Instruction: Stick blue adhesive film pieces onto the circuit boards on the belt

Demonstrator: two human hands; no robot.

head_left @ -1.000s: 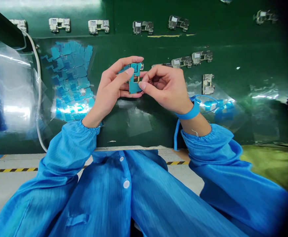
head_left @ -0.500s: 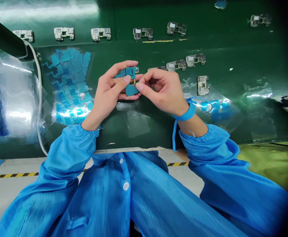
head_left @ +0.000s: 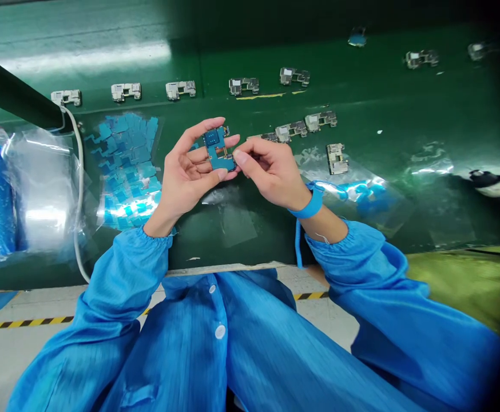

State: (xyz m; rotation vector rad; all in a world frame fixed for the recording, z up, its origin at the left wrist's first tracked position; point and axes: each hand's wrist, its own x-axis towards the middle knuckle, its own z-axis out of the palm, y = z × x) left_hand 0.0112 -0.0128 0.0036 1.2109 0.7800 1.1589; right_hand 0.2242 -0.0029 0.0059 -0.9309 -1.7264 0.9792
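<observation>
Circuit board [head_left: 218,150]: blue-green, narrow, irregular outline, dark square part near the top end, thin gold strip across the middle. It is held up off the green mat [head_left: 383,103], between both hands. Left hand [head_left: 189,163] is closed on it from behind, fingers curled up around the back, left thumb [head_left: 222,174] pressed at the lower edge. Right hand [head_left: 271,170] comes in from the board's right, fingers curled, right fingertips [head_left: 238,157] nearly closed at the lower right corner. They look to be at the edge, but a real pinch cannot be confirmed from this view.

Handling judged sound: gripping by the edges keeps skin off the parts on the face, and a light, steady hold suits a board this small. Pressing on exposed contacts is the thing to avoid.

Around the board: wrist strap [head_left: 310,205] just below right, with coiled cord [head_left: 298,243] hanging from it. Metal shields [head_left: 290,130] lie in rows above and to the right. Blue film pieces [head_left: 125,171] in a clear bag sit just left, white cable [head_left: 79,194] farther left.

Hidden: the board's back is behind the left hand, and its right corner is partly behind the right fingertips. Small markings on the board are too fine to read.
</observation>
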